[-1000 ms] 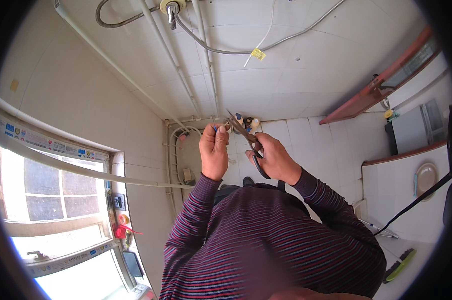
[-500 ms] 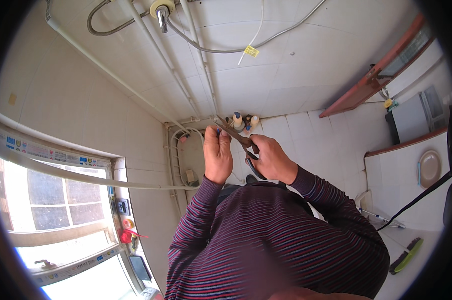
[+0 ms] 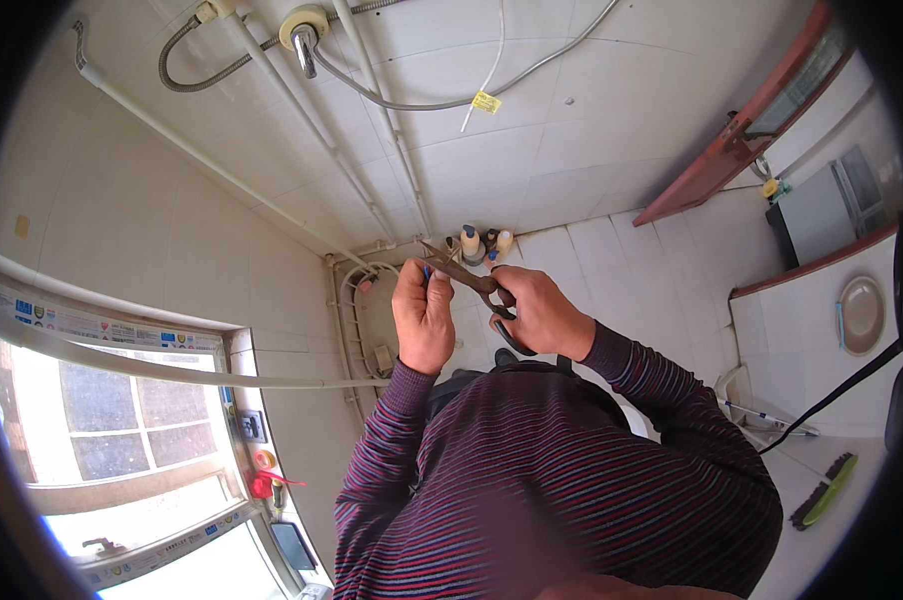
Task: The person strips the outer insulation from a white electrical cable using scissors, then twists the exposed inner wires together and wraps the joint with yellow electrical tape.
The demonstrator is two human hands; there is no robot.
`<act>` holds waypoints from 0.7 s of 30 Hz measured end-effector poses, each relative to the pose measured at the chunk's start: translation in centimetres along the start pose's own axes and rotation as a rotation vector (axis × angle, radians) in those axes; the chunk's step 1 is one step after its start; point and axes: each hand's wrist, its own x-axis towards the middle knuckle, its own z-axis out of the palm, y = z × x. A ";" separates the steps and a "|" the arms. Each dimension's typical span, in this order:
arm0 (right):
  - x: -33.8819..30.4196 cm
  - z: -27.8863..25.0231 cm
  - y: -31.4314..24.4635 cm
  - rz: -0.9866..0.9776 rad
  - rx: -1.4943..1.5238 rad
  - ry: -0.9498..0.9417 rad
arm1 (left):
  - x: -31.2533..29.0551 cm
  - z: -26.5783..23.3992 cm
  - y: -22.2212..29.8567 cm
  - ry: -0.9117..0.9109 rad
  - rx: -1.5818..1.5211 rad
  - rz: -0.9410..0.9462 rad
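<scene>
In front of my chest, my right hand point(image 3: 544, 312) is closed round the dark handles of a pair of scissors point(image 3: 466, 277) with brown, rusty-looking blades. The blades point away to the upper left and pass just over the fingertips of my left hand point(image 3: 425, 325). Thumb and fingers of that hand pinch a small blue strip point(image 3: 427, 271), of which only a short bit shows. I cannot tell whether the blades touch it.
Several bottles point(image 3: 472, 240) stand on the floor by the wall beyond my hands. A pale pipe point(image 3: 272, 381) crosses from the window at left. A phone point(image 3: 294, 546) lies on the sill. A green broom point(image 3: 825, 492) and a reddish door point(image 3: 737, 140) are to the right.
My left fingertips have shifted slightly and more of the blue strip shows between them. The scissors remain in my right hand, close to them. The whole view has tilted a little.
</scene>
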 end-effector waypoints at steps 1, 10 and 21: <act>0.0 0.0 0.2 -0.006 0.004 -0.007 | 0.0 0.0 0.3 -0.010 -0.016 -0.018; 0.0 -1.0 0.3 -0.110 0.007 -0.003 | -0.2 -0.6 3.2 -0.157 -0.264 -0.155; 0.1 -1.9 0.6 -0.188 0.004 0.007 | -0.1 -1.4 4.6 -0.331 -0.546 -0.394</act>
